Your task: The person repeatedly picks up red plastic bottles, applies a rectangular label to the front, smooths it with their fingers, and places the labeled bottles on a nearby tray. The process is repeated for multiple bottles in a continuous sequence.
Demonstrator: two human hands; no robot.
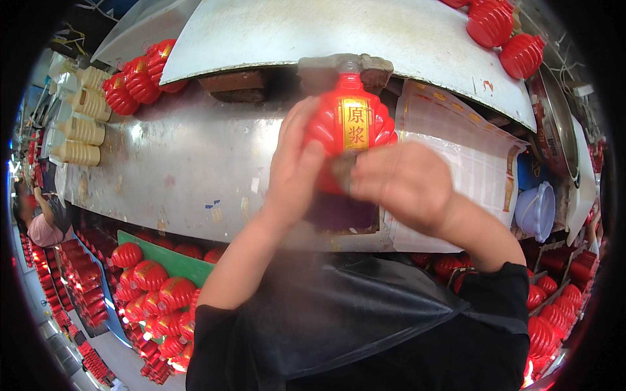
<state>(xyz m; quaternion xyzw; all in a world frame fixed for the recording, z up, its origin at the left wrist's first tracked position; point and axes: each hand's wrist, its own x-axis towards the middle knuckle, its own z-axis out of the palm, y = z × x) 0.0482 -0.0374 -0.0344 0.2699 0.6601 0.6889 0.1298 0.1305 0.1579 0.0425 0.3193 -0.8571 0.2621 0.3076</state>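
Observation:
A red, ribbed, gourd-like bottle (382,124) with a gold label down its front lies in the middle of the metal bench (189,169). Its clear neck points away from me, between grey-brown blocks (377,73). My left hand (293,156) is closed against the bottle's left side. Fingers of my right hand (411,182) pinch a small dark brown pad (342,171), pressed at the label's lower end; motion blurs it, so its kind is unclear. Beneath the bottle's near end shows a dark purple surface (345,212).
A pale plastic sheet (456,156) covers the bench's right side, with a lilac bucket (536,212) beyond. Cream bottles (85,133) and red bottles (140,81) stand at the left. A white board (339,29) spans the back. Stacked red bottles (166,303) fill the lower left.

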